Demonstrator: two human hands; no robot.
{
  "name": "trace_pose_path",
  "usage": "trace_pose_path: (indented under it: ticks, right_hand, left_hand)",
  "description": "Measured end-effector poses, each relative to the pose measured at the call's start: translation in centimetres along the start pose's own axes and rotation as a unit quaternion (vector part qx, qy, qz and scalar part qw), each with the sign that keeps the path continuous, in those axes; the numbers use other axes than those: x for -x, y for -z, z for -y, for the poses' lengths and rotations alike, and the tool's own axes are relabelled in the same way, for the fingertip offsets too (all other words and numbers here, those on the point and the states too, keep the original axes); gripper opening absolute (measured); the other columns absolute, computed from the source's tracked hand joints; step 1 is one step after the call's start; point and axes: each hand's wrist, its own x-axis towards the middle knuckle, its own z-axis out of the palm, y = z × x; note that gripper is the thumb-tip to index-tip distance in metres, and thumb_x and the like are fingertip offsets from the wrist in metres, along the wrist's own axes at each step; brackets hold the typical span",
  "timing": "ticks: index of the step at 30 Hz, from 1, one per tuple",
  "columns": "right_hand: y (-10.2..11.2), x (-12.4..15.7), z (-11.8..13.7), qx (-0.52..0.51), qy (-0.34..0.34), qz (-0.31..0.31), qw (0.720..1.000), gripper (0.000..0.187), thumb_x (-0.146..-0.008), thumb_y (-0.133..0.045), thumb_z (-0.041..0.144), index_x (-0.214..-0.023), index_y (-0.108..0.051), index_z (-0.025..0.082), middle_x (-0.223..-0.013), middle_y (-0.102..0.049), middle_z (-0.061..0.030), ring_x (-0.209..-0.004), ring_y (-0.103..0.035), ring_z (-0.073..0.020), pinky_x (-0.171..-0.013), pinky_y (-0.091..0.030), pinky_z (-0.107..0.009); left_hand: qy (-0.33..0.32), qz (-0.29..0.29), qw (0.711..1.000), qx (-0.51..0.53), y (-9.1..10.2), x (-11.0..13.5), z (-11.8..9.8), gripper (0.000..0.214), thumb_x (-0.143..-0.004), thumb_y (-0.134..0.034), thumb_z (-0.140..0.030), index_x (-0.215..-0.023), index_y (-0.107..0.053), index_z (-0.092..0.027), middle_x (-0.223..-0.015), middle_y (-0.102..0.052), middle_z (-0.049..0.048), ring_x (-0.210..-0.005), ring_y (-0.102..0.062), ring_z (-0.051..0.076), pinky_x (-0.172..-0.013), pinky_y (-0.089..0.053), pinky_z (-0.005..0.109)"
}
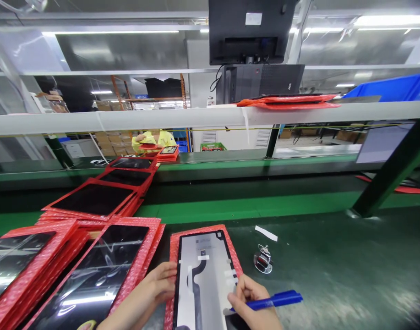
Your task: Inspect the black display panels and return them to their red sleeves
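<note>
Display panel point(204, 279) lay back-up on a red bubble-wrap sleeve point(175, 243) at the near desk point(333, 266) edge. Left hand point(151, 288) pressed flat on its left edge, holding nothing; right hand point(251, 302) was closed around a blue marker point(275, 300), tip on the panel. Steady bracing would suit marking. Stacked sleeved panels point(93, 256) crowded the left; a small clip point(263, 261) lay right, with open room beyond.

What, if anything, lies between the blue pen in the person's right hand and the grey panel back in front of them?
Nothing visible does. The right hand holds the blue pen with its tip on the grey panel, and the left hand rests only at the panel's left edge.
</note>
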Motion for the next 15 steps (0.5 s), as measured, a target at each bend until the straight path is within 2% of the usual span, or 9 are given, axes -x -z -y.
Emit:
trace_pose_path:
  ticks: [3, 7, 10, 13, 15]
  right_hand:
    - [0.0, -0.1, -0.3, -0.115, -0.029, 0.001, 0.993, 0.047, -0.067, -0.073, 0.055, -0.058, -0.043, 0.02, -0.052, -0.04, 0.0067, -0.051, -0.034, -0.0094, -0.051, -0.027, -0.023]
    - [-0.3, -0.3, -0.7, -0.167, -0.048, -0.016, 0.985, 0.054, -0.063, -0.073, 0.066, -0.059, -0.045, 0.02, -0.052, -0.045, 0.0062, -0.048, -0.039, -0.0083, -0.05, -0.037, -0.022]
    - [-0.7, -0.4, -0.7, -0.197, -0.063, -0.012, 0.978, 0.055, -0.062, -0.072, 0.068, -0.061, -0.046, 0.02, -0.052, -0.048, 0.0056, -0.047, -0.044, -0.0089, -0.053, -0.047, -0.025]
    - [-0.8, -0.4, -0.3, -0.217, -0.072, -0.008, 0.973, 0.053, -0.065, -0.071, 0.068, -0.062, -0.047, 0.021, -0.055, -0.052, 0.004, -0.05, -0.051, -0.0108, -0.057, -0.051, -0.028]
    - [-0.6, -0.5, 0.1, -0.22, -0.07, -0.005, 0.973, 0.052, -0.064, -0.071, 0.068, -0.062, -0.049, 0.02, -0.057, -0.052, 0.0035, -0.052, -0.052, -0.0117, -0.056, -0.051, -0.028]
  left_hand:
    - [0.023, -0.026, 0.999, 0.014, 0.1, -0.3, -0.4, 0.039, -0.057, -0.067, -0.011, -0.096, -0.064, -0.015, -0.096, -0.065, 0.0091, -0.084, -0.063, 0.02, -0.074, -0.049, 0.033]
    - [0.047, -0.035, 0.998, 0.034, 0.1, -0.8, -0.8, 0.034, -0.067, -0.066, -0.018, -0.099, -0.056, -0.019, -0.084, -0.067, 0.0031, -0.07, -0.065, 0.016, -0.072, -0.049, 0.033]
    - [0.033, 0.011, 0.999, 0.037, -1.0, -0.9, -1.2, 0.031, -0.066, -0.071, -0.02, -0.094, -0.056, -0.02, -0.077, -0.069, 0.0021, -0.065, -0.065, 0.016, -0.067, -0.047, 0.029]
    - [0.003, 0.082, 0.996, 0.033, -3.2, -1.0, -1.2, 0.034, -0.06, -0.074, -0.016, -0.091, -0.062, -0.016, -0.083, -0.072, 0.0077, -0.075, -0.068, 0.023, -0.07, -0.049, 0.032]
    - [-0.016, 0.099, 0.994, 0.031, -4.6, -1.1, -1.0, 0.036, -0.056, -0.072, -0.012, -0.092, -0.064, -0.015, -0.085, -0.074, 0.0094, -0.081, -0.069, 0.027, -0.07, -0.05, 0.035]
